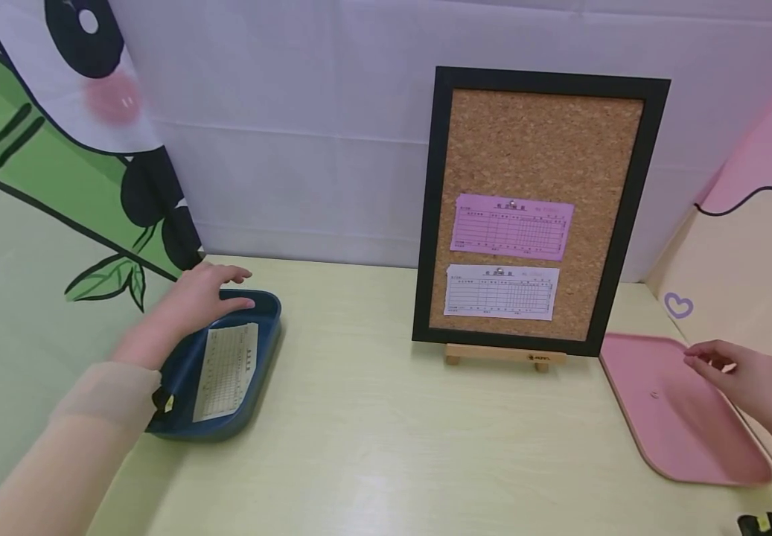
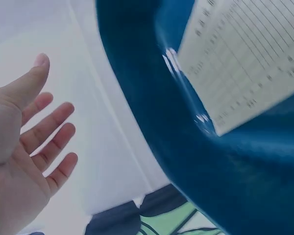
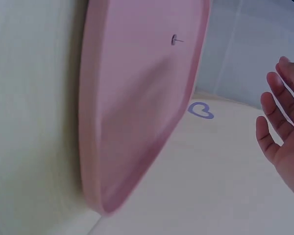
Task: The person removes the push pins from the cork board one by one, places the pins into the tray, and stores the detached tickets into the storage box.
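Over the far left part of a deep blue tray (image 1: 266, 376), my left hand (image 1: 199, 299) hovers with thumb and fingers apart. In the left wrist view that hand (image 2: 29, 132) holds nothing. Inside the tray lies a pale printed form slip (image 1: 226, 372). My right hand (image 1: 750, 380) is above the right side of a shallow pink tray (image 1: 694, 439), its fingers loosely bent. The right wrist view shows this hand (image 3: 286, 107) without anything in it. A single small pushpin (image 3: 174, 40) lies on the pink tray, left of the hand in the head view.
Between the trays a black-framed corkboard (image 1: 543, 149) leans on a small wooden easel (image 1: 506, 354). Pinned to it are a pink form slip (image 1: 511, 237) and, below, a white one (image 1: 501, 294). Printed cloth (image 1: 292, 149) closes off the back and sides of the pale table (image 1: 386, 432).
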{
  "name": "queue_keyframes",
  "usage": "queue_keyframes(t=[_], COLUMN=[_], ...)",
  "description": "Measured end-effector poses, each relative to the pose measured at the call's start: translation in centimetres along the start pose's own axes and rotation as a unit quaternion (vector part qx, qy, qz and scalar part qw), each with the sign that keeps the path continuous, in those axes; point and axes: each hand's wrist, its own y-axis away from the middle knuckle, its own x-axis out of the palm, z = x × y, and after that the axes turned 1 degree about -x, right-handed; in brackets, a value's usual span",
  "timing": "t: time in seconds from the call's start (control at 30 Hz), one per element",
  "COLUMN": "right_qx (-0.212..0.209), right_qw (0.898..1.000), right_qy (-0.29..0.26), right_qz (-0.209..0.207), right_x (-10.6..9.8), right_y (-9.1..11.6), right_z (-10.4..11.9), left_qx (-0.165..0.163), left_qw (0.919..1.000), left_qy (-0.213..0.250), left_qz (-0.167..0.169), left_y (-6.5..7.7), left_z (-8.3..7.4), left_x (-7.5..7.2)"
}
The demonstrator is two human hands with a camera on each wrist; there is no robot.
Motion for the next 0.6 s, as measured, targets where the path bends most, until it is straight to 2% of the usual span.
queue_keyframes(t=[0.17,0.27,0.43,0.6], right_qx=[-0.006,-0.008,0.021,0.035], right_qw=[1.0,0.999,0.997,0.992], right_qy=[-0.01,-0.023,-0.036,-0.062], right_qz=[-0.024,-0.044,-0.065,-0.1], right_x=[-1.0,-1.5,-2.1,-2.3], right_y=[-0.4,-0.6,-0.9,-1.3], right_z=[1.5,2.4,4.4,6.6], left_qx=[-0.011,-0.008,-0.004,-0.025], left_qw=[0.9998,0.9991,0.9953,0.9933], left_qy=[0.011,0.007,0.003,0.021], left_qz=[-0.014,-0.04,-0.097,-0.111], left_y=[0.2,0.2,0.5,1.1], left_z=[-1.3,-1.9,-3.2,-5.4], left_x=[-0.4,-0.6,-1.0,-1.5])
